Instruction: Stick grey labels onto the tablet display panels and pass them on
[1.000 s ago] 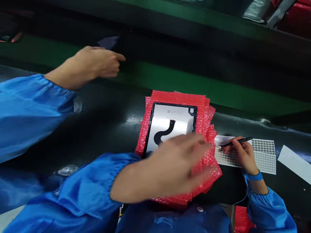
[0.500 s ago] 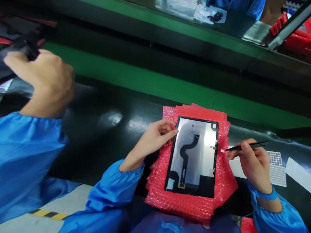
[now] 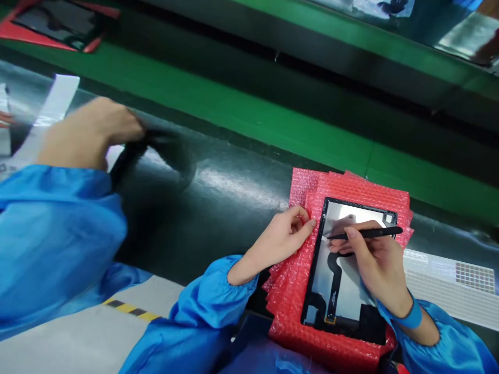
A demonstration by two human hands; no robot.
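A tablet screen panel [image 3: 351, 304] lies silver back up on stacked red bubble wrap sheets [image 3: 331, 345]. A black ribbon cable [image 3: 333, 293] runs along its back. My right hand [image 3: 378, 265], over the panel, pinches black tweezers [image 3: 384, 232]. Their tip points at the panel's left edge, where a small white piece [image 3: 324, 238] shows. My left hand [image 3: 286, 236] rests on the bubble wrap just left of the panel, thumb and fingers curled together; anything inside them is hidden.
Sheets of small white stickers [image 3: 448, 283] lie to the right. At left, a co-worker's hand [image 3: 93, 127] carries a blurred dark object [image 3: 171, 156]. Another panel [image 3: 58, 23] lies on red wrap along the green strip [image 3: 234, 111]. A raised ledge runs behind.
My right hand has brought the tweezers left, from beside the panel to its left edge. The co-worker's hand has moved the dark object toward me. The view has shifted left.
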